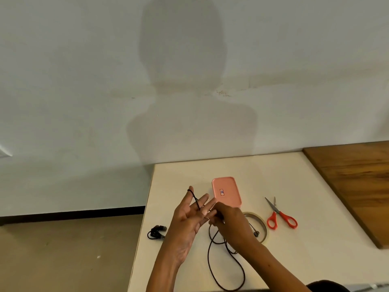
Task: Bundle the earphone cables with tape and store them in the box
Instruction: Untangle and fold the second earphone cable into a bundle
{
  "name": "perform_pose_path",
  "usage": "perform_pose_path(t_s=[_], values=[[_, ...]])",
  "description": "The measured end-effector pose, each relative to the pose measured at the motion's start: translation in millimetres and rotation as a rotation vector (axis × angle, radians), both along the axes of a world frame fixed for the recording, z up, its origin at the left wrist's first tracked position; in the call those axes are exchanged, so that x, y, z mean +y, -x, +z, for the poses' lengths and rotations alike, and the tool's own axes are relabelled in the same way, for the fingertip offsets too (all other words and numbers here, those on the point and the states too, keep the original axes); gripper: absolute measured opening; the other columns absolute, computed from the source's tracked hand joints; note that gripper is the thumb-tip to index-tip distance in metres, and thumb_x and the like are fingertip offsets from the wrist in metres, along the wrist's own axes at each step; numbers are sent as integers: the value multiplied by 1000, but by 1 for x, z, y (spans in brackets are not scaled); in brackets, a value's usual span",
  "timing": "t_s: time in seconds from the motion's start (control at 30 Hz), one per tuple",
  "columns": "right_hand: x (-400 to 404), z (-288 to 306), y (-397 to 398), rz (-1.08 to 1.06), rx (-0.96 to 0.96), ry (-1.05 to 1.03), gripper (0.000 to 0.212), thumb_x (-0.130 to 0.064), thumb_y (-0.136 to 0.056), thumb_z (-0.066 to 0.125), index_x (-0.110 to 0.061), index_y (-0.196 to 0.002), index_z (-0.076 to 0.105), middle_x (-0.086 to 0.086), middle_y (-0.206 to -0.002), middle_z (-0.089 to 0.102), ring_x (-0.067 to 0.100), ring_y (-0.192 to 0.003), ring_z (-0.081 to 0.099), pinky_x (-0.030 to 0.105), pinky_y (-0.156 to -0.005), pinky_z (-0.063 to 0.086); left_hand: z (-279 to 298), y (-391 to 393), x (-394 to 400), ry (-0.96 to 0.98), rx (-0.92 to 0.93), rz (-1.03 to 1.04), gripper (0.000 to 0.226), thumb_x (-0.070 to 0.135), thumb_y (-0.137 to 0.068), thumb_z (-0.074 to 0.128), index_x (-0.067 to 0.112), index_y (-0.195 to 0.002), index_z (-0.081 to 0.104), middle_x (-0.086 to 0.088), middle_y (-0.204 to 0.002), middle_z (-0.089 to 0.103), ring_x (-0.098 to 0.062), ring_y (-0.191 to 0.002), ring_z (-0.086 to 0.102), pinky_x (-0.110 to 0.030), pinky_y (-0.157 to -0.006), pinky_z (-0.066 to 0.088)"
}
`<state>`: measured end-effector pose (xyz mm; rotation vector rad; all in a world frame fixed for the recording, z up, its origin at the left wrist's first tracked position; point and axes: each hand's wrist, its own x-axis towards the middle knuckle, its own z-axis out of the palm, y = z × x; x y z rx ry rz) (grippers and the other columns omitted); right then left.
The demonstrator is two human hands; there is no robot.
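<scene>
- A thin black earphone cable (212,262) lies in loose loops on the cream white desk (294,260), near its front edge, and rises from there to the two hands.
- The left hand (186,224) stands upright above the desk, palm toward the camera, fingers straight and spread. The cable is looped over the tip of one of its long fingers and runs down across the fingers toward the right hand.
- The right hand (229,222) is just beside it, knuckles up, fingers curled; it pinches the cable close to the lowest left finger. I cannot see the pinch point clearly.
- The free part of the cable hangs below and behind the right hand, so this hand is the nearer one to feed it. I judge that the winding is only started, and the next turn must go up along the long axis of the left fingers, over the tip and down again.
- A small earbud (256,233) at one cable end rests inside the roll of beige paper tape (262,223), which lies flat, partly hidden by the right wrist.
- At the left edge of the desk lies a second black earphone bundle (156,232), already coiled.
- Red-handled scissors (281,217) lie to the right of the tape, a little apart.
- Farther back, toward the middle of the desk, the closed pink rectangular plastic box (226,191) lies just behind the fingertips.
</scene>
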<state>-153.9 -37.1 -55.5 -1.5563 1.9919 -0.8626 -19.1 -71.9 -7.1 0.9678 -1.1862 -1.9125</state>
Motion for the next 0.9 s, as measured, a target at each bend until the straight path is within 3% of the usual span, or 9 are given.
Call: perform_pose_path(t_s=[0.1,0.3,0.43,0.53,0.67,0.8,0.9], values=[[-2,5,5,-60,-33,40,12,-15,-91,57,-25,-93,63,-10,-91,68,11,-87,64,29,-78,53,1,-3,-5,19,-5,44,74,-14,-90,43,19,-149,15,-16,-134,54,-23,-113,62,-42,-101,46],[6,16,-3,294,102,158,23,-21,-92,56,-29,-110,68,-4,-95,64,8,-84,57,21,-72,45,-2,-6,-8,-18,4,123,74,-12,-91,43,23,-149,14,-12,-134,55,-24,-111,64,-41,-98,47],[6,15,-3,375,284,268,19,-29,-85,58,-33,-98,71,-8,-77,63,8,-66,58,24,-63,43,-7,-7,-6,82,-242,50,71,5,-95,49,31,-149,11,6,-133,56,-13,-118,57,-38,-109,37],[4,17,5,377,335,282,12,-34,-80,63,-32,-88,72,-9,-74,62,10,-68,58,29,-64,43,-9,-7,-3,156,-454,-99,68,14,-99,43,34,-148,0,8,-143,43,-5,-125,47,-22,-103,34],[1,19,15,412,188,169,12,-20,-85,65,-22,-95,73,-2,-88,67,11,-76,63,29,-70,51,-11,-12,-2,143,-535,-249,69,13,-99,43,33,-148,0,9,-125,55,-6,-110,54,-20,-94,38],[-1,22,29,332,-32,90,20,-12,-87,65,-20,-103,73,-14,-83,66,-8,-74,60,10,-73,46,-12,-18,-2,89,-508,-328,75,12,-95,52,32,-149,4,4,-124,57,-11,-110,61,-28,-96,50],[-1,20,36,298,-54,60,22,-21,-86,66,-31,-104,72,-27,-78,59,1,-78,61,21,-74,50,-7,-17,2,71,-467,-396,77,12,-92,56,30,-148,7,1,-119,62,-14,-113,61,-32,-98,49]])
